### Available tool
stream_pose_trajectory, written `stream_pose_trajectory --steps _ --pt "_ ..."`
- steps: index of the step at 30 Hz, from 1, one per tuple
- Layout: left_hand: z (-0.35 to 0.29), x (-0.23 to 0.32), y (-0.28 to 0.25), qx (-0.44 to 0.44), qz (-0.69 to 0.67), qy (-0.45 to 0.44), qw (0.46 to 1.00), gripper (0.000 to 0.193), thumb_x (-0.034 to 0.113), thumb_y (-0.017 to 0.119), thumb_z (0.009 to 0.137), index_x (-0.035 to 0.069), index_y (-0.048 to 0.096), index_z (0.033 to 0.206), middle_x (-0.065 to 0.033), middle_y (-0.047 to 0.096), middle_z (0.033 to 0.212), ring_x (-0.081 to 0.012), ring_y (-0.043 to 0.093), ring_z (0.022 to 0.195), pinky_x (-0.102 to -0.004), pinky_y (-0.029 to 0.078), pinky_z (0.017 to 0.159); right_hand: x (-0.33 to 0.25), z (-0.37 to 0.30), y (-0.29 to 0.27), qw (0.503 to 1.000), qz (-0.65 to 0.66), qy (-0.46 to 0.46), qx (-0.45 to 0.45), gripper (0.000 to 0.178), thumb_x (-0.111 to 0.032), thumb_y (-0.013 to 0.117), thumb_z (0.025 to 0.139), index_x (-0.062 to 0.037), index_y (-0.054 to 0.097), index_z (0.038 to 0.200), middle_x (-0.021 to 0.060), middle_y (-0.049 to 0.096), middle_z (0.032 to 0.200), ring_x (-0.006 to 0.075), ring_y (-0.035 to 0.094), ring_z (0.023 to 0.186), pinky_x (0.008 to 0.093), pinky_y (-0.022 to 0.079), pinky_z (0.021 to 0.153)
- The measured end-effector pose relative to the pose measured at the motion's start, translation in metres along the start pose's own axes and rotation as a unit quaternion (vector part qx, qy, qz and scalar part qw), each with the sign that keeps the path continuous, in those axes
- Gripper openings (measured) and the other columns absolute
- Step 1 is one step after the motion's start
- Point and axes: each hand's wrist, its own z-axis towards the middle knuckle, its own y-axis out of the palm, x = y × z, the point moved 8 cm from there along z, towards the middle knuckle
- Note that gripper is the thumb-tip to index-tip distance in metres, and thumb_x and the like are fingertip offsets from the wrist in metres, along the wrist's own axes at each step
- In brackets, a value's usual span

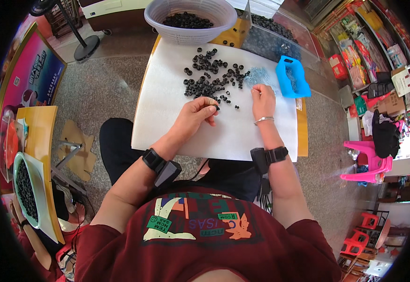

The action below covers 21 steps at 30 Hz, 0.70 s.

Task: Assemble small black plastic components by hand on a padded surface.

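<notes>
My left hand (pixel 197 114) is over the white sheet (pixel 167 136), its thumb and forefinger pinched on a small black round part (pixel 217 108). To the right, my right hand (pixel 264 102) has its fingertips pressed together; anything between them is too small to make out. It is just below a scatter of tiny clear, bluish pieces (pixel 257 76). Beyond my left hand lies a loose spread of small black round parts (pixel 204 87), with one stray black part (pixel 237 107) lying between my hands.
A pale plastic basket (pixel 155 26) with more black parts stands at the table's far edge. Beside it is a clear bin (pixel 303 40) of black parts. A blue scoop-like tray (pixel 285 89) holds clear pieces at the right. A person's arm (pixel 38 242) is beside another table at far left.
</notes>
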Motion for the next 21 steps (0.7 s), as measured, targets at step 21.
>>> stream_pose_trajectory --steps 21 --pt "0.000 -0.001 0.000 -0.002 -0.010 -0.003 1.000 0.015 0.011 0.055 0.092 0.001 0.058 0.103 -0.0045 0.060 0.085 -0.0106 0.057 0.067 -0.0251 0.051 0.066 0.004 -0.018 -0.018 1.000 0.002 -0.024 0.021 0.009 -0.006 0.062 0.077 -0.0043 0.062 0.086 0.0098 0.061 0.083 0.0246 0.057 0.077 0.0358 0.046 0.072"
